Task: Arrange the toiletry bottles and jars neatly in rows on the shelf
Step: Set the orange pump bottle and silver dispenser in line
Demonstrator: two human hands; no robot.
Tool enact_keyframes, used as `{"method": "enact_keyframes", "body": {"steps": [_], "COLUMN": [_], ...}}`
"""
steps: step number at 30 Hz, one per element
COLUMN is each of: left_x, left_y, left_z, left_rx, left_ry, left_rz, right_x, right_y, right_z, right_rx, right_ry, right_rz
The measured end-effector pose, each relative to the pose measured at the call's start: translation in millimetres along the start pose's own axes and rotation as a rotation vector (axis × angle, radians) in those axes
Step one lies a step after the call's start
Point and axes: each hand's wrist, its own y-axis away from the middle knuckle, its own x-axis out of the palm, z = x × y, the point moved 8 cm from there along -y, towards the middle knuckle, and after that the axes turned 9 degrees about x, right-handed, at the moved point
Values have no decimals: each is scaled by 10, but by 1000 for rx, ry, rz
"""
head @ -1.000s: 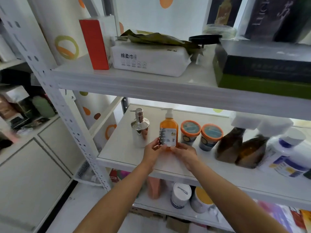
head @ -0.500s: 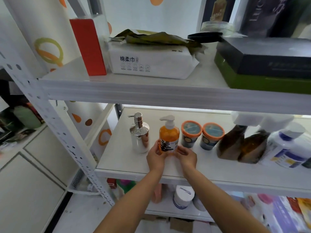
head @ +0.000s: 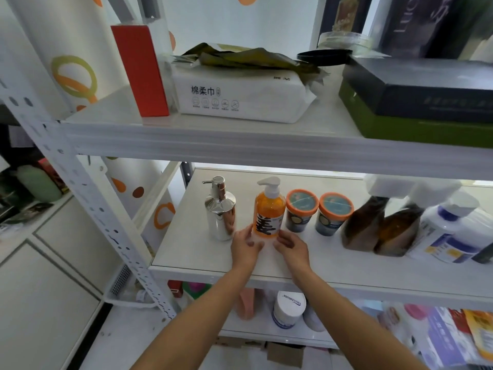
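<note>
Orange pump bottle (head: 269, 210), glossy, rounded, upright

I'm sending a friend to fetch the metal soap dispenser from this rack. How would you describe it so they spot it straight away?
Find the middle shelf of the white rack, the one holding a row of bottles and jars. The chrome pump dispenser stands at the far left end of that row, beside the orange pump bottle. It is the only shiny, mirror-like item; everything else is coloured plastic or brown.
</note>
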Motion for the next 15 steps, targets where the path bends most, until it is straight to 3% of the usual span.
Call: {"method": "enact_keyframes", "body": {"steps": [4,7,9,12,15], "left_x": [-492,-853,-968,-958,-977], "left_y": [288,262,137,-33,-95], "left_z": [210,273,264,241,260], "left_rx": [-171,-207,-145,-61,-51], "left_ry": [68,84,53,88,145], "left_rz": [-275,-439,-378,-161,-81], "right_x": [85,318,576,899,1051], "right_y": [145,205,226,235,195], "right_z": [-30,53,145,269,419], "right_rx": [-53,-98,-131,-118,-121], "right_ry": [107,185,254,275,297], "right_rz": [-136,-101,32,203,250]}}
